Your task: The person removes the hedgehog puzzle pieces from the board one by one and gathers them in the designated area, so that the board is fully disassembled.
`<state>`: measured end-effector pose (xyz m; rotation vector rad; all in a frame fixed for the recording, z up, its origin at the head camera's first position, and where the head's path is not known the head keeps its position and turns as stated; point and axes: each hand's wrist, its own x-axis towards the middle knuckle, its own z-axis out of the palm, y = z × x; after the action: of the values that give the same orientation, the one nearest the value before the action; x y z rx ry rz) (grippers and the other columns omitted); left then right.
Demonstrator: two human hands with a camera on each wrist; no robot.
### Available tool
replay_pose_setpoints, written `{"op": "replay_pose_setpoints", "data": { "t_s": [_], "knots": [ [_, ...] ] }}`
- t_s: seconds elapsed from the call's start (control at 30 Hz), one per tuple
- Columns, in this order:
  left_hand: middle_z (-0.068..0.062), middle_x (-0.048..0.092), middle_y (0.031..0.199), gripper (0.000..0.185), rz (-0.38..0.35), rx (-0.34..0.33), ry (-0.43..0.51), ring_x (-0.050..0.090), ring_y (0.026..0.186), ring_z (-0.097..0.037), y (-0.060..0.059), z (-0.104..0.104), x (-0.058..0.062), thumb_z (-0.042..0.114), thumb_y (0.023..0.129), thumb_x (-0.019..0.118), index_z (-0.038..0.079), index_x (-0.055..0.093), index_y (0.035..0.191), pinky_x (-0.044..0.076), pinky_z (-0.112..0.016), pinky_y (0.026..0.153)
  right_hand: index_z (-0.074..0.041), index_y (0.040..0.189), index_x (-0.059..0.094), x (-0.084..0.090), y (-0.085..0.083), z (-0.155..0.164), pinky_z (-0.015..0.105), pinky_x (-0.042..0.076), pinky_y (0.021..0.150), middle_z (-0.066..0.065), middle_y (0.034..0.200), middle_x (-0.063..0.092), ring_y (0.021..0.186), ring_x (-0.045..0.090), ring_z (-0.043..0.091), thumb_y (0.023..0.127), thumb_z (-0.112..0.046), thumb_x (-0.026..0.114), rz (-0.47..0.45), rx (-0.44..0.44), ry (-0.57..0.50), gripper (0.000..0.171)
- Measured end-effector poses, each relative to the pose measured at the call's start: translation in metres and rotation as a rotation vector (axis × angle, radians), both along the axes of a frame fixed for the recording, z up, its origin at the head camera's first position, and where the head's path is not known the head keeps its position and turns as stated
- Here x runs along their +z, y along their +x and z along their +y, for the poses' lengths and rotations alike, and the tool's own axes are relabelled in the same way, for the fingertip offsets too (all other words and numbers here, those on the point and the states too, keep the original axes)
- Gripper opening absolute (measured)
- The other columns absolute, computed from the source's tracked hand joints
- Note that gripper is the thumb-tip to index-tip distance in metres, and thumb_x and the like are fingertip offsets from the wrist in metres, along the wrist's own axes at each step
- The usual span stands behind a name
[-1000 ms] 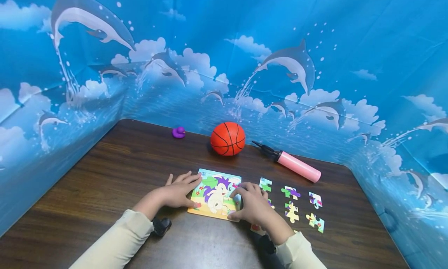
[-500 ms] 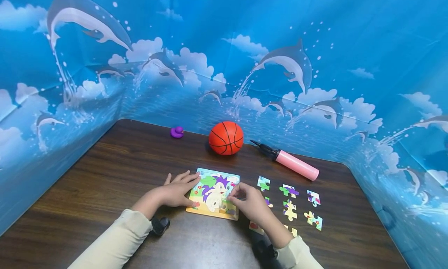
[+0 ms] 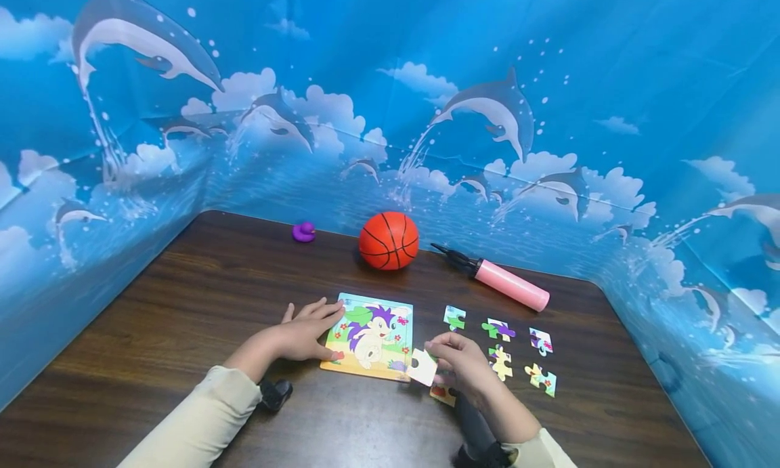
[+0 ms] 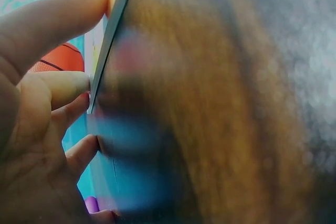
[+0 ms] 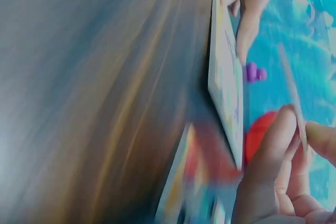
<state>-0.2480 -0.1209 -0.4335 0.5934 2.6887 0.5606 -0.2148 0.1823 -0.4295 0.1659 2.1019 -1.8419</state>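
A hedgehog puzzle board (image 3: 365,371) lies flat on the table. My left hand (image 3: 305,329) rests at its left edge, fingers spread, thumb and fingertips touching the rim. In the left wrist view the board's edge (image 4: 111,35) shows beside those fingers. My right hand (image 3: 466,366) pinches a puzzle piece (image 3: 422,368) between thumb and fingers, off the board's lower right corner. The piece looks pale and plain in the head view; in the right wrist view it is seen thin, edge-on. Another piece with a red patch (image 3: 443,395) lies partly hidden below this hand.
Several loose pieces lie right of the board, among them a green and purple piece (image 3: 498,329) and a yellow piece (image 3: 501,362). Behind stand a purple duck (image 3: 303,232), a small basketball (image 3: 388,241) and a pink hand pump (image 3: 512,285). A dolphin-print cloth (image 3: 365,116) encloses the table.
My right hand has lifted a puzzle piece off the board's right part and carried it right and toward me. The left hand has stayed at the board's edge.
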Motion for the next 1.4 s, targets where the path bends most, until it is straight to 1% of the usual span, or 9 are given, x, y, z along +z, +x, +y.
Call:
{"op": "replay_pose_setpoints", "data": {
  "t_s": [0.17,0.33,0.47,0.57,0.73,0.9,1.17,1.3,1.4],
  "knots": [
    [-0.001,0.014,0.15,0.083,0.007,-0.017,0.019,0.003,0.137,-0.029,-0.001,-0.001,0.0,0.051,0.078,0.061,0.016,0.024,0.144,-0.006,-0.064,0.099,-0.001,0.094,0.056,0.001,0.015,0.047,0.031,0.052,0.059,0.006,0.088,0.057,0.07,0.059,0.014,0.084,-0.024,0.062,-0.026,-0.091,0.034,0.026],
    [0.0,0.013,0.15,0.082,0.002,-0.037,0.027,0.003,0.137,-0.029,0.0,-0.004,0.001,0.049,0.08,0.06,0.016,0.022,0.144,-0.006,-0.064,0.099,-0.001,0.097,0.056,0.001,0.034,0.104,0.032,0.052,0.061,0.005,0.087,0.056,0.071,0.058,0.014,0.083,-0.03,0.063,-0.067,-0.234,0.189,0.032],
    [-0.001,0.013,0.15,0.083,0.007,-0.032,0.027,0.003,0.137,-0.029,0.0,-0.008,0.002,0.05,0.079,0.06,0.015,0.022,0.144,-0.006,-0.065,0.099,0.0,0.103,0.058,0.0,0.046,0.142,0.034,0.051,0.065,0.007,0.098,0.057,0.078,0.055,0.017,0.083,-0.041,0.06,-0.052,-0.247,0.42,0.045],
    [-0.003,0.014,0.15,0.083,0.006,-0.021,0.032,0.003,0.136,-0.031,0.002,-0.011,0.004,0.049,0.079,0.061,0.014,0.023,0.144,-0.006,-0.066,0.098,0.0,0.105,0.057,-0.001,0.051,0.157,0.034,0.047,0.068,0.008,0.103,0.057,0.082,0.053,0.019,0.084,-0.043,0.057,-0.048,-0.211,0.508,0.047],
    [-0.005,0.015,0.15,0.083,-0.003,-0.012,0.04,0.003,0.136,-0.033,0.003,-0.014,0.006,0.048,0.079,0.062,0.012,0.024,0.143,-0.007,-0.066,0.097,0.002,0.104,0.054,-0.004,0.053,0.161,0.036,0.05,0.076,0.009,0.101,0.057,0.086,0.057,0.019,0.086,-0.035,0.058,-0.048,-0.223,0.43,0.041],
    [-0.006,0.016,0.15,0.083,-0.015,0.018,0.035,0.004,0.136,-0.033,0.003,-0.014,0.007,0.045,0.078,0.064,0.012,0.025,0.143,-0.006,-0.067,0.097,0.002,0.102,0.055,-0.007,0.051,0.156,0.037,0.053,0.071,0.008,0.095,0.06,0.08,0.058,0.018,0.086,-0.031,0.059,-0.024,-0.255,0.439,0.037],
    [-0.005,0.018,0.149,0.076,-0.007,0.085,0.009,0.007,0.135,-0.034,0.003,-0.012,0.004,0.038,0.077,0.068,0.017,0.032,0.141,-0.003,-0.066,0.098,-0.001,0.111,0.057,-0.006,0.047,0.148,0.036,0.052,0.063,0.013,0.101,0.063,0.086,0.06,0.021,0.086,-0.04,0.057,0.08,-0.21,0.664,0.047],
    [-0.006,0.015,0.15,0.078,-0.003,0.111,0.014,0.009,0.135,-0.035,0.002,-0.012,0.002,0.034,0.077,0.069,0.022,0.028,0.142,-0.001,-0.065,0.099,-0.005,0.111,0.059,0.0,0.045,0.145,0.039,0.049,0.066,0.013,0.102,0.064,0.09,0.059,0.027,0.085,-0.047,0.054,0.137,-0.179,0.84,0.05],
    [-0.006,0.012,0.15,0.08,0.006,0.134,0.017,0.011,0.134,-0.036,0.002,-0.011,-0.001,0.033,0.076,0.07,0.025,0.026,0.143,0.002,-0.065,0.099,-0.008,0.114,0.058,0.003,0.043,0.142,0.043,0.046,0.071,0.013,0.106,0.063,0.096,0.057,0.03,0.085,-0.052,0.051,0.176,-0.171,0.899,0.053]
  ]
}}
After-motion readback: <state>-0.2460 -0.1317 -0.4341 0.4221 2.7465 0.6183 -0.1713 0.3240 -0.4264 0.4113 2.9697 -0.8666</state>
